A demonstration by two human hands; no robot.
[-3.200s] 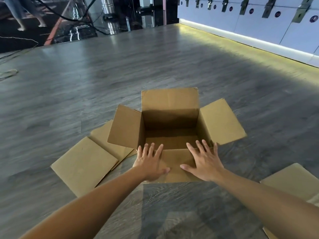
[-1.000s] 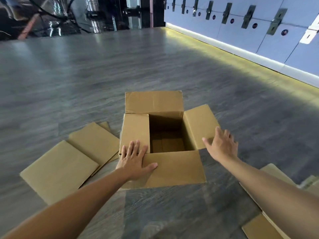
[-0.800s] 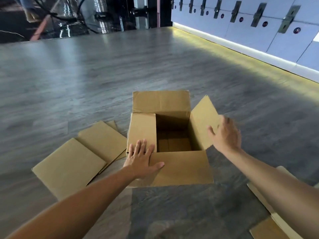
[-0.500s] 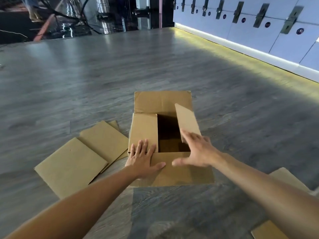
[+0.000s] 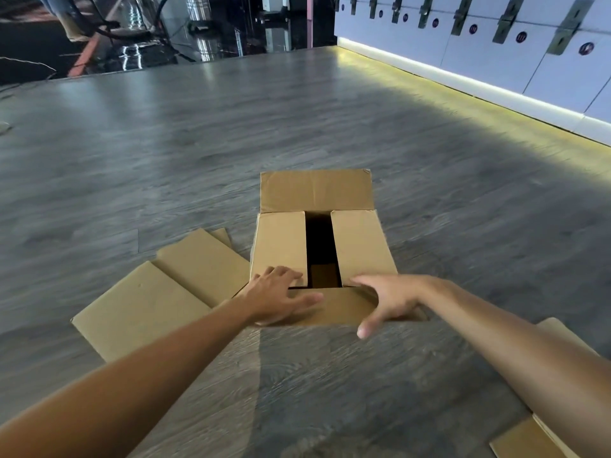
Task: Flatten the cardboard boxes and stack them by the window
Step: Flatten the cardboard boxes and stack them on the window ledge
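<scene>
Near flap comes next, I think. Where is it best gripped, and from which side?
Probably the near flap's free front edge, taken from the person's side. It lies splayed outward toward them, the left hand and right hand are already over it, and the side flaps are already folded in.

Round dark number badges on lockers (image 5: 545, 51): digits blurred, unreadable.

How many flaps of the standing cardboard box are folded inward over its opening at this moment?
2. The left side flap and the right side flap lie over the opening, with a dark gap between them. The far flap and the near flap are not folded in.
</scene>
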